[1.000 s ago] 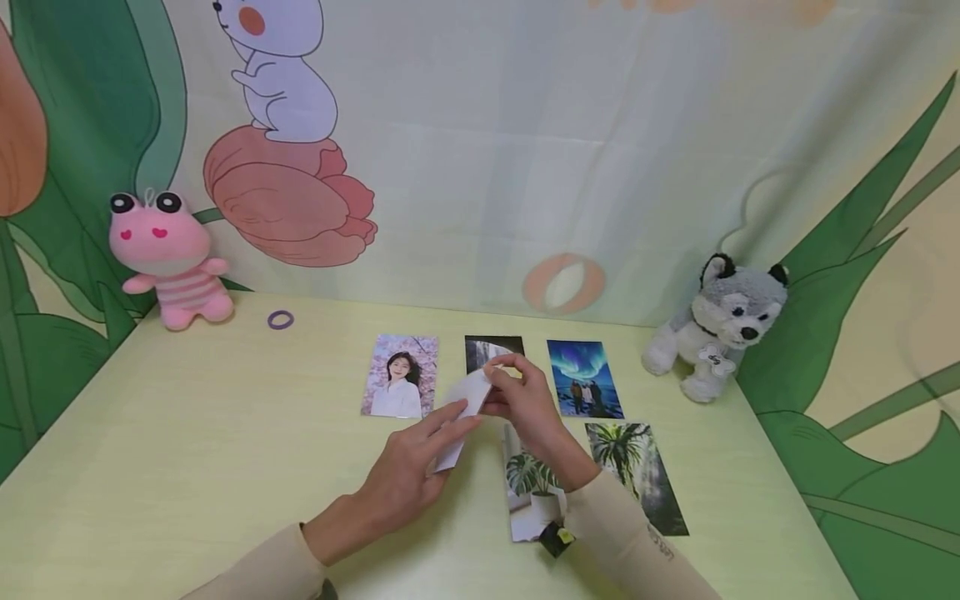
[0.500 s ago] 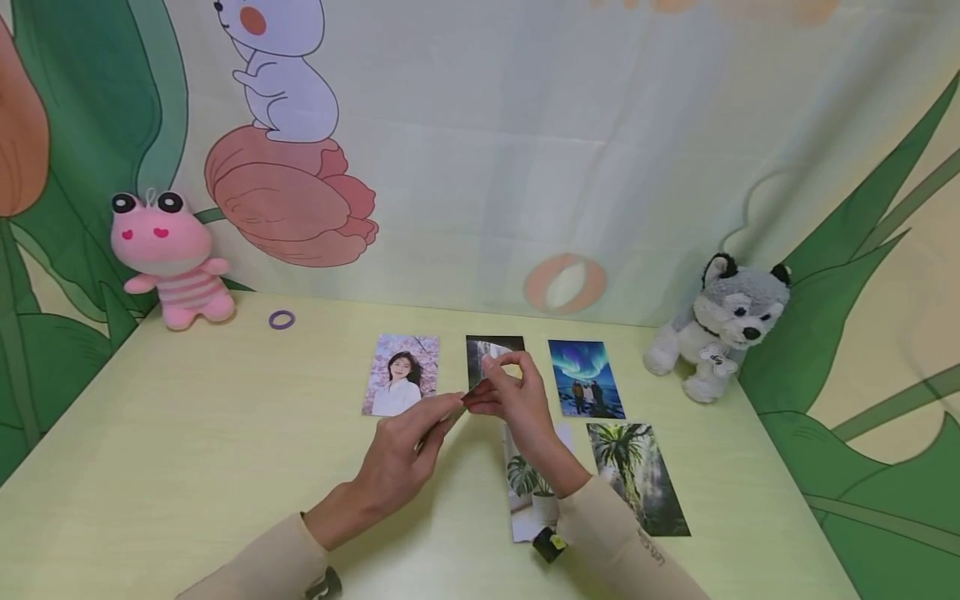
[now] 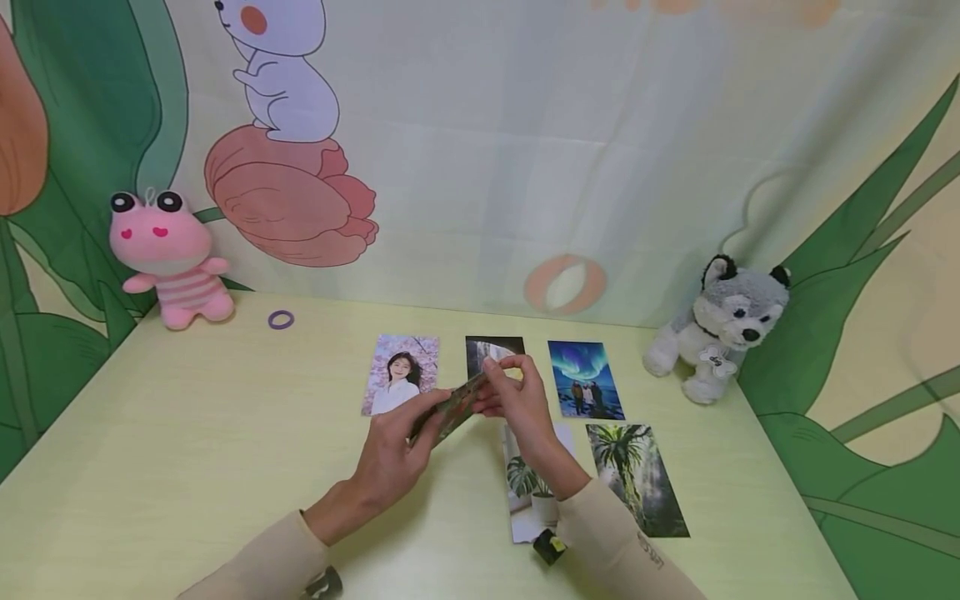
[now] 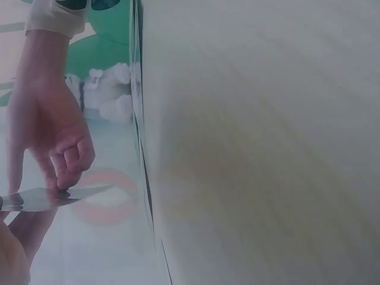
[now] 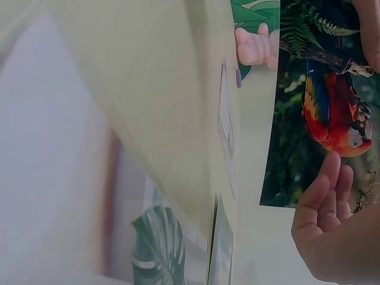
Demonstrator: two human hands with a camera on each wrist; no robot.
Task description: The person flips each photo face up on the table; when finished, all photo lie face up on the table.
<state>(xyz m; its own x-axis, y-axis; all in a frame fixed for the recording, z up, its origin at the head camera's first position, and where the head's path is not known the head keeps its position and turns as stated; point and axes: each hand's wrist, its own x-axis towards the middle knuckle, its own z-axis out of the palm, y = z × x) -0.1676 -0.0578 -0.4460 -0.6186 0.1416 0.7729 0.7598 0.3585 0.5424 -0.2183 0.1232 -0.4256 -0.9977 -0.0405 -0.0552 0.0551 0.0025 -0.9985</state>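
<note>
Both hands hold a glossy photo of a red macaw (image 3: 457, 408) tilted in the air above the table. My left hand (image 3: 393, 454) grips its lower-left end between thumb and fingers. At its upper-right end, my right hand (image 3: 528, 412) pinches the edge. In the right wrist view the macaw picture (image 5: 279, 169) faces the camera, with fingertips of the right hand (image 5: 323, 222) against it. From the left wrist the photo (image 4: 35, 200) appears nearly edge-on. Just behind the hands lies a dark photo with a pale streak (image 3: 487, 350), partly covered by the right hand.
Also on the table lie a portrait photo (image 3: 401, 375), an aurora photo (image 3: 585, 379), a potted-plant photo (image 3: 532, 492) partly under the right arm, and a tree photo (image 3: 637, 475). A small black item (image 3: 550, 546), purple ring (image 3: 281, 320), pink plush (image 3: 176, 262) and husky plush (image 3: 723, 325) surround them.
The held photo has turned over from its white back, through edge-on, to its picture side. The left hand has shifted slightly up and left; the right hand stays near its place.
</note>
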